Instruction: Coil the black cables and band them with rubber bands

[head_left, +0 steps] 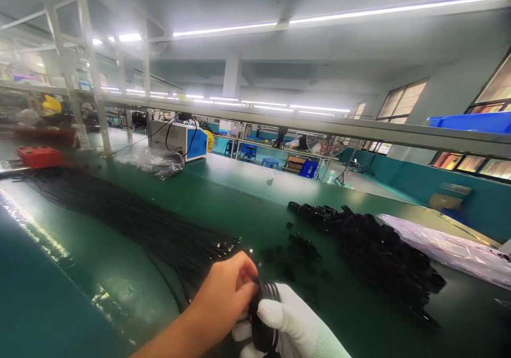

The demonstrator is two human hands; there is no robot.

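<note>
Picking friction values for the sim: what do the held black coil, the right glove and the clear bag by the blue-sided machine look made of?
Black coil: probably rubber or plastic-jacketed cable; smooth round loops with thin highlights.
Right glove: likely knit fabric, matte white; soft shading, no shine.
Clear bag: thin plastic film, glossy; see-through with crinkled glints.
</note>
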